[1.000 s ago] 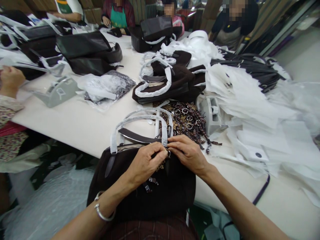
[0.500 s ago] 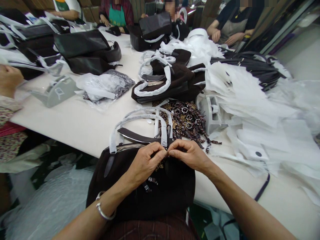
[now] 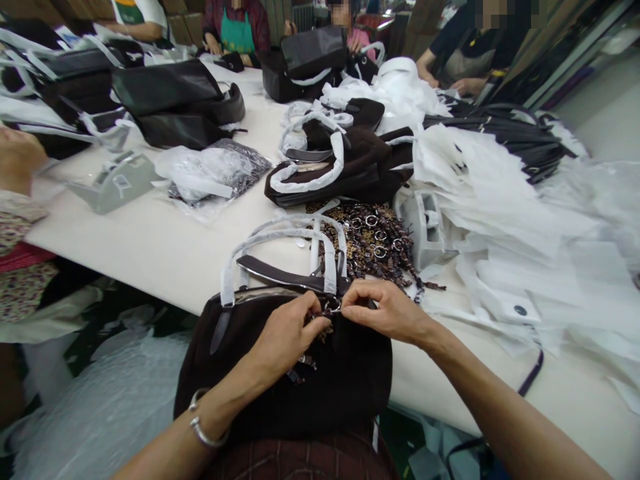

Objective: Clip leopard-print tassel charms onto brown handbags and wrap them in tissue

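A dark brown handbag [image 3: 300, 380] with white-wrapped handles [image 3: 227, 273] rests at the table's near edge against my lap. Over its top edge, my left hand [image 3: 290, 330] has thumb and fingers curled round a beaded charm [image 3: 324, 328] that hangs on the bag's front. My right hand [image 3: 377, 307] pinches the side of the charm's metal ring [image 3: 332, 305], just right of my left fingertips. Behind the bag lies a pile of similar charms with rings [image 3: 375, 243].
A grey tape dispenser [image 3: 423, 223] stands right of the pile, another [image 3: 123, 180] at left. White sheets [image 3: 520, 220] cover the right side. More brown bags [image 3: 345, 167] lie farther back. Several people sit around the table; one person's hand [image 3: 20, 160] shows at far left.
My hands have moved slightly apart, and the metal ring now shows between them. The left hand's fingers have opened a little around the charm.
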Tool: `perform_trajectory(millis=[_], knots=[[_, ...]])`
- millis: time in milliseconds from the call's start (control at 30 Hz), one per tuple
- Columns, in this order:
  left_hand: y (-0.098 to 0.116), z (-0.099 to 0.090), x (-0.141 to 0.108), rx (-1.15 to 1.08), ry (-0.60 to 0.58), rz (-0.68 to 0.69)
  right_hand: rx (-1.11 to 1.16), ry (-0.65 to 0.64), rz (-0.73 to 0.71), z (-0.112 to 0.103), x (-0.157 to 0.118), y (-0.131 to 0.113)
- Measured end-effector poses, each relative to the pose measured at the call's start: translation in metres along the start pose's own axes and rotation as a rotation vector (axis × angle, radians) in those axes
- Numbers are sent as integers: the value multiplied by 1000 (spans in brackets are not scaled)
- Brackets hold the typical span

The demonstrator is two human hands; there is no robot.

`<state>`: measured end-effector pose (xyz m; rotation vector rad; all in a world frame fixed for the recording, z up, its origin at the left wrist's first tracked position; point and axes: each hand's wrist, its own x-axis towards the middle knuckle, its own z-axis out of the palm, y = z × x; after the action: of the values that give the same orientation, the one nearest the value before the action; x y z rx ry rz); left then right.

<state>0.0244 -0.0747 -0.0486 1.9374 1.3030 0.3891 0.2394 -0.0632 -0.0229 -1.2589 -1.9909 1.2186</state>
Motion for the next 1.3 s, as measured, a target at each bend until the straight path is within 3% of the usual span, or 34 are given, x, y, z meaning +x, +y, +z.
perform_trajectory(millis=[133, 267, 500, 933, 1200, 1300], knots=[[-11, -10, 1, -269, -88, -104, -179, 35, -86, 7, -3, -2], [-11, -10, 4, -362, -162, -92, -212, 91, -116, 13, -5, -6], [-4, -3, -2, -453, -150, -232, -252, 140, -123, 24, -5, -7], [13, -4, -12, -180, 29, -70, -351, 144, -115, 43, -3, -8], [3, -11, 0, -507, -144, -144, -309, 145, -130, 43, -4, -2], [-4, -12, 13, -488, -198, -100, -308, 148, -138, 41, -5, -1]])
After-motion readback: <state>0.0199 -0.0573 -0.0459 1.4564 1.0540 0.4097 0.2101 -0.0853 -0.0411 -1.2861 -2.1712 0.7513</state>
